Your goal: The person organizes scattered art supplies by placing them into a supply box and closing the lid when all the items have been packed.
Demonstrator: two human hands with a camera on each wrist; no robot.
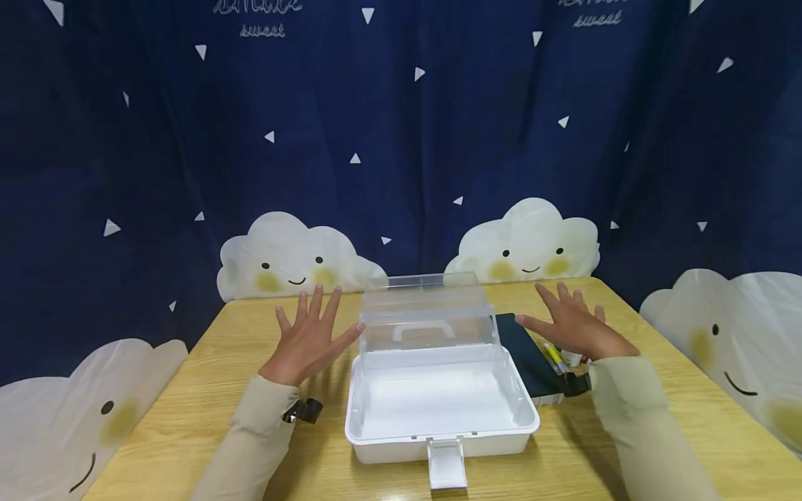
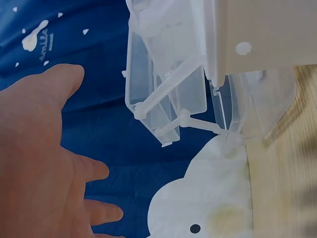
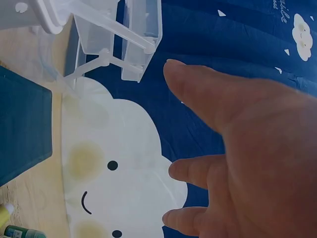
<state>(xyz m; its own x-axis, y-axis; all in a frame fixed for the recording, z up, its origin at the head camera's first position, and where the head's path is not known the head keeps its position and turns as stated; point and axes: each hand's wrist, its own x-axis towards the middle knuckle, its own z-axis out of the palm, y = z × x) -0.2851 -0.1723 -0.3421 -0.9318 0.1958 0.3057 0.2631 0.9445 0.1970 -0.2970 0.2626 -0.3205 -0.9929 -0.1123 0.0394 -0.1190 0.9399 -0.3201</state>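
Note:
A white plastic storage box (image 1: 441,440) stands on the table with its clear lid (image 1: 426,280) swung back, and its white base holds nothing. Clear folding trays (image 2: 168,94) on hinged arms show at the box's far side in both wrist views. A white latch (image 1: 447,467) hangs down at the front. My left hand (image 1: 308,342) is held up left of the box, fingers spread, holding nothing. To the right, my right hand (image 1: 573,325) is likewise raised with fingers spread, above a dark book.
The dark-covered book (image 1: 523,355) lies right of the box. Beside it are a yellow marker-like stick (image 1: 554,356) and small bottles (image 3: 24,232), partly hidden under my right hand. A blue curtain (image 1: 401,125) with printed clouds hangs behind the wooden table (image 1: 175,417).

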